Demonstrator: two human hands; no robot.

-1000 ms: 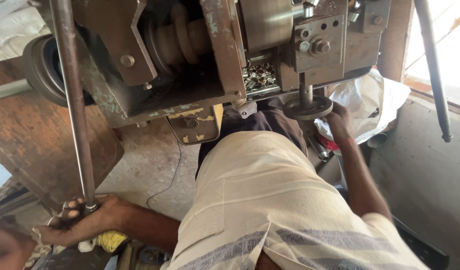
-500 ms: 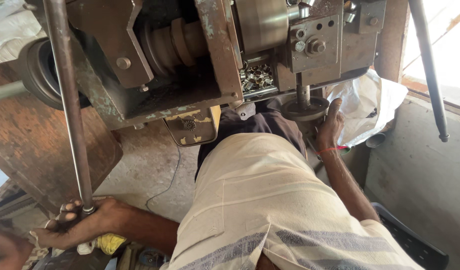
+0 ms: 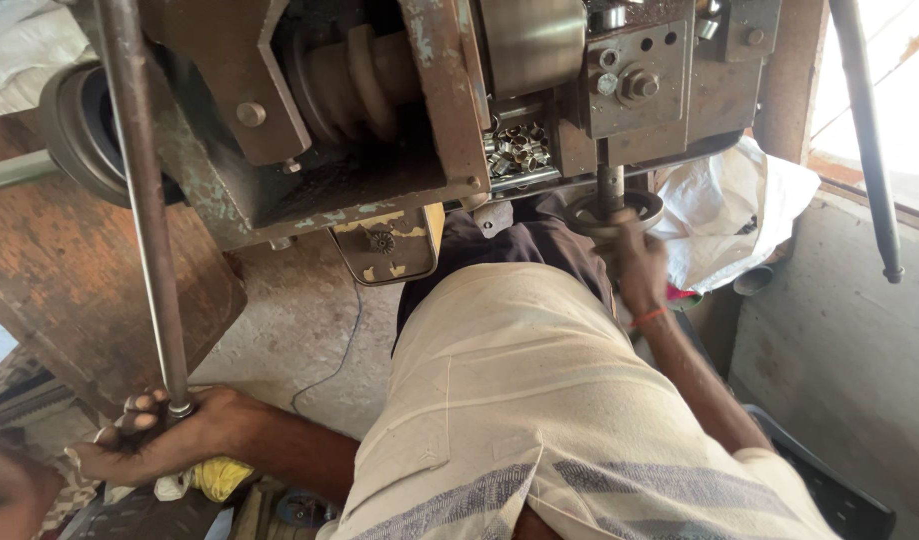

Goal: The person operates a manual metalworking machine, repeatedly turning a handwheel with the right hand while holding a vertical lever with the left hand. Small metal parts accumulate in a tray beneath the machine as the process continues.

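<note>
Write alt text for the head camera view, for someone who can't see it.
Seen from above, a person at a worn, rusty metal machine grips the lower end of a long grey steel lever rod with the left hand, while the right hand rests on a small round metal handwheel. A tray of small shiny metal rings sits just above the wheel.
</note>
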